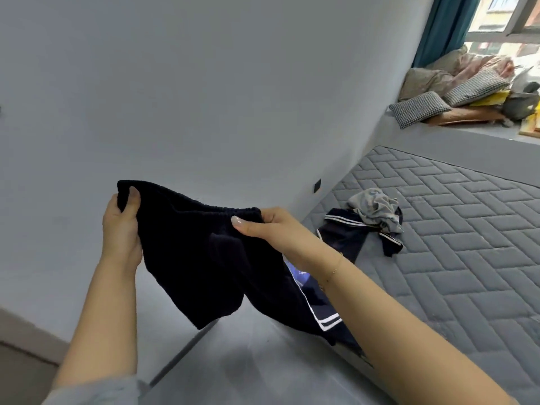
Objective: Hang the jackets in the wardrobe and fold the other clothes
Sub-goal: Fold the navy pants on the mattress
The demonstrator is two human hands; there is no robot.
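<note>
I hold a dark navy garment (193,252) with an elastic waistband up in the air in front of the wall. My left hand (121,226) pinches its left top corner. My right hand (263,229) grips the waistband at the right end. The cloth hangs down between my forearms. Below it lies another navy garment with white stripes (321,317) at the mattress edge. Farther back on the grey quilted mattress (453,244) sits a heap: a navy piece with white stripes (344,238) and a crumpled grey garment (375,209) on top.
A pale wall (204,97) runs along the left side of the bed. A window ledge (467,133) at the far right holds checked pillows (418,108), bedding and other items, with a teal curtain (444,27) above. A grey bed frame surface (248,361) lies near me.
</note>
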